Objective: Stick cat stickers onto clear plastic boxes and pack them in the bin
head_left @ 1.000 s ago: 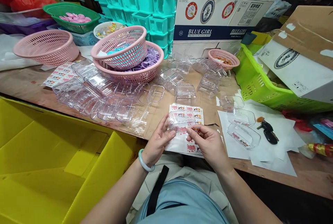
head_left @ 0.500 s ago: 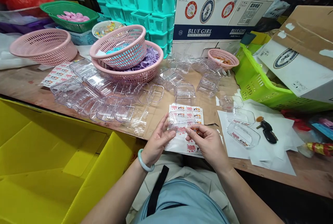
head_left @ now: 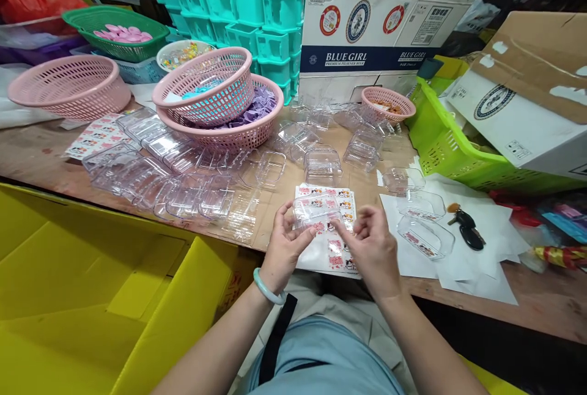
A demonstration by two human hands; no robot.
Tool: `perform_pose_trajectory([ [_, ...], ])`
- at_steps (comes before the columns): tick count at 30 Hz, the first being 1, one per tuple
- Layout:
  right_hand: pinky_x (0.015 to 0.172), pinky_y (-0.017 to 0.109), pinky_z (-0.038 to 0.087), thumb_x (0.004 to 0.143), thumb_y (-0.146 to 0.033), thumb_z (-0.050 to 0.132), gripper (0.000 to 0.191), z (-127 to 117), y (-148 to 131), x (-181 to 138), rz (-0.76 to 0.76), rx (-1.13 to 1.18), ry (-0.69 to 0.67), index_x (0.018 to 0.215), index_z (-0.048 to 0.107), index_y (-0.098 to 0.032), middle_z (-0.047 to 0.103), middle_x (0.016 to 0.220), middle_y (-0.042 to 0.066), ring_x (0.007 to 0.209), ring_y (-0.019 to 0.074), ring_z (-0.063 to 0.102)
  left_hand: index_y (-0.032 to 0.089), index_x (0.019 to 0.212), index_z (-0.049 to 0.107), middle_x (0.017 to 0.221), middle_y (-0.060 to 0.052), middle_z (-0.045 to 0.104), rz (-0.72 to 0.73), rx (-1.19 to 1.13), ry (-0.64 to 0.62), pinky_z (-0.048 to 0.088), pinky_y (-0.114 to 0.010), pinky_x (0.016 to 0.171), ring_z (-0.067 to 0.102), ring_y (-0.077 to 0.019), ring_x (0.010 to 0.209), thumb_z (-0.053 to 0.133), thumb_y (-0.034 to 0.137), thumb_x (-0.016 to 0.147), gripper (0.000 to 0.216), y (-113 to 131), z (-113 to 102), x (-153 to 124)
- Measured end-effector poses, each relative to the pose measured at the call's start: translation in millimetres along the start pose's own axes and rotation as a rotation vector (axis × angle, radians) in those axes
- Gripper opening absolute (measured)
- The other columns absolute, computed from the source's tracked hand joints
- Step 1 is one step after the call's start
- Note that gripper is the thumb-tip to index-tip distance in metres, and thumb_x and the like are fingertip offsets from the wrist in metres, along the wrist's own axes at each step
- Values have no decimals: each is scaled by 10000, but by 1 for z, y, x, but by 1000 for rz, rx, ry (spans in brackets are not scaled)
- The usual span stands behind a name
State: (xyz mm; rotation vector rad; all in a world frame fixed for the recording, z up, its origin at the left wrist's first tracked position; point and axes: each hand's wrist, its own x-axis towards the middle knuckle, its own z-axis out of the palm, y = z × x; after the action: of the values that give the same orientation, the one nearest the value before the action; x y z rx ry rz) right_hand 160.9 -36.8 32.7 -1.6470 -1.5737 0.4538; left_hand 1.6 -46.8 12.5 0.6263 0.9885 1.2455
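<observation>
My left hand [head_left: 290,247] grips a clear plastic case part [head_left: 316,206] by its left end, with the thumb along its near edge. My right hand [head_left: 373,247] is at the part's right end; its thumb touches or nearly touches the near edge, and the fingers are loosely curled apart from the thumb. Under the clear part lies a sticker sheet [head_left: 337,251] with pink lettering and small cartoon cats. Because the part is see-through, I cannot tell whether the print behind it is on it or on the sheet.
Clear plastic parts [head_left: 183,193] lie in rows at left. Stickered clear parts [head_left: 425,237] and keys [head_left: 470,228] rest on white paper at right. Behind stand pink baskets [head_left: 220,138], teal crates [head_left: 275,22] and a green crate [head_left: 458,156]. A yellow box [head_left: 151,334] stands below the table edge.
My right thumb and fingers were pinched together over the clear part; now the fingers have lifted apart to the right. My left hand still holds the part. The view has shifted slightly.
</observation>
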Motion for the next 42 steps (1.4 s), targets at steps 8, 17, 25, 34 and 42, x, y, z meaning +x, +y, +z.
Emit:
perform_pose_trajectory([
  [8,754,322,524,761,-588,654,729,2,11,2,280,435,-245,1329,364,-234,655,1106,109,895,204,644,292,1380,314,1313,-105,538,24,10,-109,485,-385,966,618,-238,1093,731,275,771,739,9,-3,-6],
  [17,890,348,514,702,-464,761,517,-38,13,40,317,715,-510,1127,584,-230,671,1078,54,1006,206,633,338,1511,116,1308,-122,536,-72,56,-338,425,-459,1017,584,-264,1134,773,270,727,1025,15,13,4],
  [25,994,389,455,751,-411,721,571,-75,49,48,164,659,82,1241,462,-278,572,1158,57,1094,198,577,298,1477,242,1361,-110,508,-65,122,-319,379,-410,1043,479,-257,1258,719,282,776,848,0,42,22],
  [34,1057,456,377,699,-340,770,565,-130,97,36,249,810,411,1195,505,-284,602,1079,32,1004,180,617,197,1443,350,1424,-164,442,297,601,-387,227,-483,1133,370,-327,1339,707,114,671,855,-63,136,108],
  [42,1001,454,444,754,-411,730,524,-84,91,23,237,663,104,1202,489,-288,591,1140,58,1061,224,614,201,1364,432,1444,-134,416,674,1116,-278,293,-441,1132,357,-252,1358,524,191,853,519,-34,69,66],
])
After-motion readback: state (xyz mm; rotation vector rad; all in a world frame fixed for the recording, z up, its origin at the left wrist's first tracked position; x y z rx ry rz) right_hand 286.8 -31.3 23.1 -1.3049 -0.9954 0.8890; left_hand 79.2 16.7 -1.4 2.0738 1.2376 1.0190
